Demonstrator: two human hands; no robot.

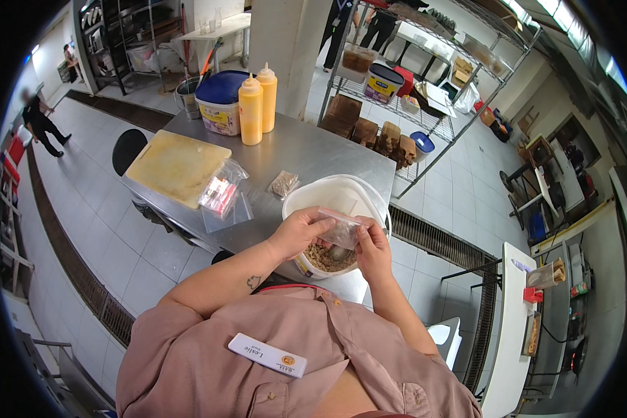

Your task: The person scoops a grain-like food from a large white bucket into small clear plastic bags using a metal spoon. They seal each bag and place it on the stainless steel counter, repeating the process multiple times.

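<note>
Both hands hold a small clear zip bag (340,230) by its upper corners, above a white plastic tub (305,197). My left hand (303,232) grips the left corner between thumb and fingers. On the right corner, my right hand (373,248) pinches the top edge. Inside the tub lies a brown crumbly food (321,258), with a metal scoop or spoon (338,253) partly hidden by the bag. A filled small bag (283,184) of similar brown crumbs rests on the steel table, just left of the tub.
A yellowed cutting board (177,164) lies left on the steel table (313,151), beside a pack of plastic bags (222,190). Two yellow squeeze bottles (251,112) and a blue-lidded tub (219,104) stand at the back. A wire shelf (423,120) rises beyond; a person (42,123) is far left.
</note>
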